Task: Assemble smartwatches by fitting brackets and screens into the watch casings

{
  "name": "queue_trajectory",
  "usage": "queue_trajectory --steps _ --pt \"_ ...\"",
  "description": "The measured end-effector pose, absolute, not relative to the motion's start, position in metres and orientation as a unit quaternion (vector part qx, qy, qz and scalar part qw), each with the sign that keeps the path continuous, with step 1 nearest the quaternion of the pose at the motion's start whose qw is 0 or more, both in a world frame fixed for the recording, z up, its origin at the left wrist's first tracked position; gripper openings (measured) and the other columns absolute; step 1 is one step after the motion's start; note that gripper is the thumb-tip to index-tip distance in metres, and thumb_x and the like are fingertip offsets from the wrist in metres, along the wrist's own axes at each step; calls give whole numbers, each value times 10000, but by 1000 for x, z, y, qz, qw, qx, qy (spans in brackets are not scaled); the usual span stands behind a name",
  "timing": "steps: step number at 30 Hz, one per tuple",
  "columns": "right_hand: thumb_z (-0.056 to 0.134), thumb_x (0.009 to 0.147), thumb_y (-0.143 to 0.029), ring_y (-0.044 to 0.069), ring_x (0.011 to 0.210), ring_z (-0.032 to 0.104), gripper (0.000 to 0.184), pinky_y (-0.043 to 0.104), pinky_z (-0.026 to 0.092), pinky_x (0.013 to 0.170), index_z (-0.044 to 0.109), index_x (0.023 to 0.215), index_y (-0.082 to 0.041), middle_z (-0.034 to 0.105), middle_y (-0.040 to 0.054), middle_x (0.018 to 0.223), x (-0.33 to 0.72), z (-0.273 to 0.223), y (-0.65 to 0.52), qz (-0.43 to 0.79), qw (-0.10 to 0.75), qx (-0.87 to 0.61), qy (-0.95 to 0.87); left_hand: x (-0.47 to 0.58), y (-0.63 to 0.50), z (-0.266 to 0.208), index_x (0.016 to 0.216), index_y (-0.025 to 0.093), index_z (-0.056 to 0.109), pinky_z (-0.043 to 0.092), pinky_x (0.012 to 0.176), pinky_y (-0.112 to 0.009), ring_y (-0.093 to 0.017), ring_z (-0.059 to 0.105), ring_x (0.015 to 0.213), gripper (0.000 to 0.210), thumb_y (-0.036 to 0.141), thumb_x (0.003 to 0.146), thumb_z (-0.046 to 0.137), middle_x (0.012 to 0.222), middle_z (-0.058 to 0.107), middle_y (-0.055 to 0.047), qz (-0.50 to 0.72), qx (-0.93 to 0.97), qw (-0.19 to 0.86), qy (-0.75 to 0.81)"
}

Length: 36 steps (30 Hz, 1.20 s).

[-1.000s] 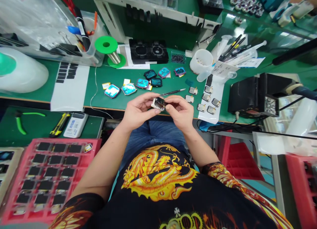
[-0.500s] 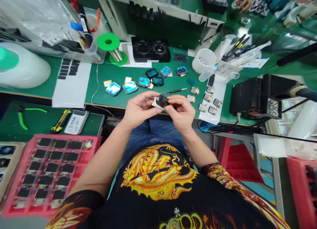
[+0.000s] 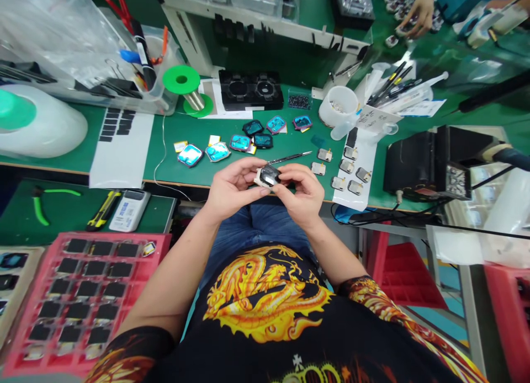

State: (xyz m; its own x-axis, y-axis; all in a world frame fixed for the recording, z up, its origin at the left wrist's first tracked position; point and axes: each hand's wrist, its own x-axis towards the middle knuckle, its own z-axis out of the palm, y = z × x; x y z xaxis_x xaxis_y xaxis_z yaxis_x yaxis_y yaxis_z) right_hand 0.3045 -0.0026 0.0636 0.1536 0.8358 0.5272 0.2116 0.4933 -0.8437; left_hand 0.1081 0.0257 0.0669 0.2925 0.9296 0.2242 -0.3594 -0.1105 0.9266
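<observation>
Both hands are occupied with a single device (image 3: 268,176), at the front edge of the table (image 3: 292,139), above the lap. The left hand (image 3: 234,187) pinches its pale, rounded side between thumb and fingers; the right hand (image 3: 301,189) closes fingertips on the opposite, dark side. The dark face is smooth and glossy, with a bright reflection. Whether the pale and dark parts are joined cannot be told.

Just beyond the fingers, slender metal tweezers (image 3: 290,157) lie at a slant on the smooth green surface. Further back are rounded-rectangular cases (image 3: 240,143), their shiny faces reflecting blue, some bordered in purple, some in black.

Right of the right hand, thin grey plates (image 3: 346,166) with small tabs lie partly on white paper (image 3: 339,197), partly on the table itself. Behind stand a translucent plastic cup (image 3: 335,111) holding small pieces, and a spool (image 3: 182,80) with green round flanges and a silvery wire core. At lower left, a red moulded tray (image 3: 162,249) carries rows of flat, matte black rectangles (image 3: 86,288).
</observation>
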Motion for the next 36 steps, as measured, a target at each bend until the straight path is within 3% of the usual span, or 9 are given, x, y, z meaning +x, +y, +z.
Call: queue_trajectory --steps 16,22,32,36 --pt "949 932 -300 216 986 793 184 353 662 733 834 1076 -295 841 47 1136 304 65 -3 258 629 -408 -609 109 26 67 1343 260 855 719 918 -243 -180 866 1032 618 120 773 1048 1184 877 -76 538 524 608 256" --pt "938 949 -347 225 1004 796 174 363 665 744 833 1075 -288 846 53 1138 304 63 -3 256 618 -416 -616 109 27 67 1337 255 851 719 953 -269 -195 867 1070 604 143 779 1052 1202 877 -86 539 526 606 255" --pt "900 973 -440 238 996 797 189 397 671 741 821 1032 -279 848 69 1113 305 67 -2 271 602 -440 -609 114 27 71 1281 236 869 712 863 -235 -174 857 963 570 201 752 1079 1117 882 -75 549 505 610 267" --pt "887 986 -433 245 1024 808 171 428 697 831 818 1005 -277 851 66 1083 304 69 0 266 608 -439 -605 114 27 71 1284 221 866 709 869 -240 -175 853 959 573 207 754 1080 1115 876 -78 554 501 611 262"
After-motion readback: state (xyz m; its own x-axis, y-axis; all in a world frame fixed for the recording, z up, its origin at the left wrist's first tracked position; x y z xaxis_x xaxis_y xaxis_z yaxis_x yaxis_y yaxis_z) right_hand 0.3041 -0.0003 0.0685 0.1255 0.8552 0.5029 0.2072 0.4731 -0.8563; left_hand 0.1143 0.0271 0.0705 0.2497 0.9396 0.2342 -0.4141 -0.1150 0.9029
